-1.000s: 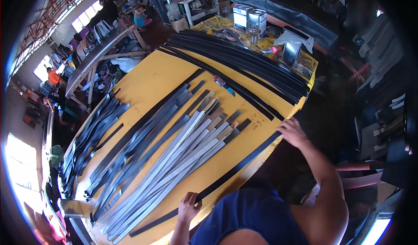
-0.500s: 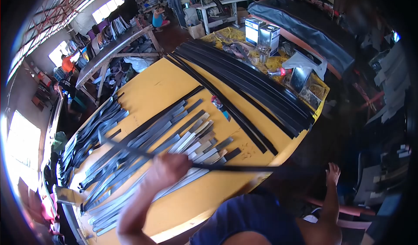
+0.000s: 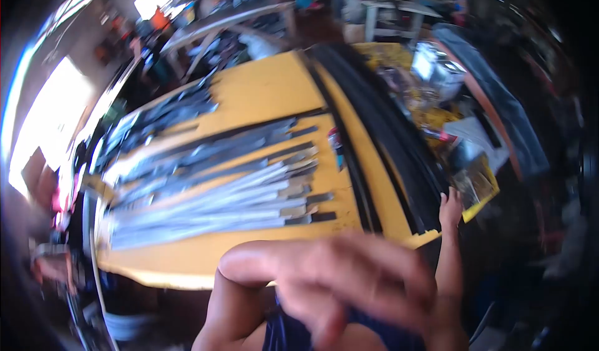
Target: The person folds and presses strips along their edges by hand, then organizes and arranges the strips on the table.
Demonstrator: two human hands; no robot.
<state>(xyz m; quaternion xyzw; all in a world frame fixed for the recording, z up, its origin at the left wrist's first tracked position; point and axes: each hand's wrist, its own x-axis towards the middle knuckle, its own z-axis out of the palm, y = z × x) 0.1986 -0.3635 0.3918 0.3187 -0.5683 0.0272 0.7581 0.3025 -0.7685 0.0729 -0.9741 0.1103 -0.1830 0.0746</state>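
My left hand (image 3: 355, 282) is large and blurred in the near foreground, its thumb and fingers apart and loosely bent, with nothing visible between them. Farther right, my right hand (image 3: 450, 207) reaches to the near end of the long black strips (image 3: 387, 120), fingers stretched out at their edge. I cannot make out whether it touches one. The black strips lie side by side along the right of the yellow table (image 3: 256, 89). Several grey strips (image 3: 212, 207) with pale ends are spread across its left part. A small red-and-teal tool (image 3: 337, 148) lies between the two groups.
A pile of dark strips (image 3: 162, 117) covers the table's far left. Metal cans (image 3: 437, 70) and a plastic bag (image 3: 477, 136) stand on the yellow surface at right, beside a covered dark roll (image 3: 508, 107). A person in orange (image 3: 160, 19) is at the back.
The black strip that my left hand held is no longer visible in it. My left hand has come closer to the camera, and my right hand has moved to the black strips. The view has turned.
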